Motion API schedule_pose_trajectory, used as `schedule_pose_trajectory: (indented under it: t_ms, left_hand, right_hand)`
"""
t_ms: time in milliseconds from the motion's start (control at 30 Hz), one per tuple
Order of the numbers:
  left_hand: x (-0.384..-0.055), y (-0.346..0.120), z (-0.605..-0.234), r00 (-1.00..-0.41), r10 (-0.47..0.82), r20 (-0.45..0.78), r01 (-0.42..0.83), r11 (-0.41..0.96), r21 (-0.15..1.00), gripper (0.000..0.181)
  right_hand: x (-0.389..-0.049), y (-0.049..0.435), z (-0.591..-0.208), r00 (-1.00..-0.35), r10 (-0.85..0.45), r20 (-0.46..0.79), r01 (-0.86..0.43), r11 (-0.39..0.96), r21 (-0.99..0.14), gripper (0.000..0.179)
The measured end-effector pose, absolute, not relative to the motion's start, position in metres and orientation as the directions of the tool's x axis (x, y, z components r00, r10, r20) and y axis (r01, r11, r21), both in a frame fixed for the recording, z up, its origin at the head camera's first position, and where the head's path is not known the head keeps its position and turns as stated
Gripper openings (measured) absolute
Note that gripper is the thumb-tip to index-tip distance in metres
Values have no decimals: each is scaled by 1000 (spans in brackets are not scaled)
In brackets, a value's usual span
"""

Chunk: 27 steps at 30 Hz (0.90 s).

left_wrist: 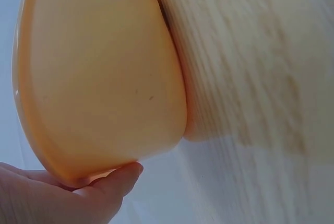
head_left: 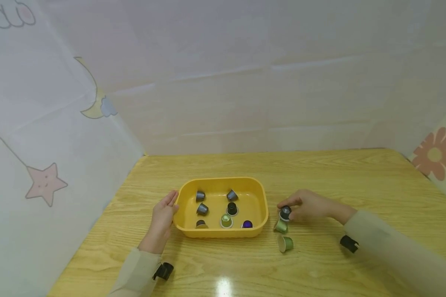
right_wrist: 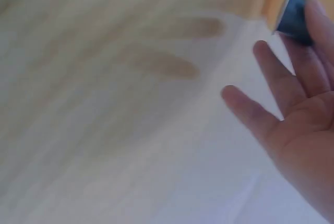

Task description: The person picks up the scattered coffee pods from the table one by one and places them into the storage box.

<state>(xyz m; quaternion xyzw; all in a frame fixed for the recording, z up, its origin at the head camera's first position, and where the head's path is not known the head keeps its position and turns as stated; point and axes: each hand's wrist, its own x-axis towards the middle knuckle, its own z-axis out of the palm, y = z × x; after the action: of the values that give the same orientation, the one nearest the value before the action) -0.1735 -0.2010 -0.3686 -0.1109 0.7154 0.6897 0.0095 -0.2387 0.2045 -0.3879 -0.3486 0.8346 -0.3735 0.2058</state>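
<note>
A yellow plastic tub [head_left: 223, 233] stands on the table with several coffee capsules in it, dark grey, black, green and purple. My left hand [head_left: 161, 216] grips its left end; in the left wrist view the thumb [left_wrist: 122, 179] presses the outside wall below the rim. To the right of the tub, my right hand [head_left: 310, 204] pinches a dark grey coffee capsule [head_left: 285, 213] between thumb and fingers. That capsule [right_wrist: 296, 20] shows its pale rim in the right wrist view, while the other fingers are spread. Just below it lies a green capsule [head_left: 281, 226].
Another green capsule [head_left: 285, 243] lies on its side nearer the front. Inside the tub, a black capsule [head_left: 232, 208] and a light green capsule [head_left: 226, 220] stand rim down. A pale printed cloth [head_left: 223, 103] hangs behind the wooden table [head_left: 342, 173].
</note>
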Motion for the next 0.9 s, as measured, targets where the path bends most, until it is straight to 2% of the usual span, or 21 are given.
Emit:
schedule_pose_trajectory:
  t_ms: [233, 667, 900]
  left_hand:
    - [-174, -201, -369, -973, -152, -171, -176, 17, 984, 54]
    - [-175, -201, -370, -971, -158, -178, -182, 8, 983, 54]
    - [-176, -201, -370, -971, -165, -173, -177, 9, 984, 54]
  right_hand:
    - [-235, 207, -365, -721, -685, -109, -279, 431, -858, 47]
    - [-230, 192, -330, -788, -602, -125, -198, 441, -875, 49]
    - [-230, 173, -323, -825, -551, -123, -170, 450, -877, 49]
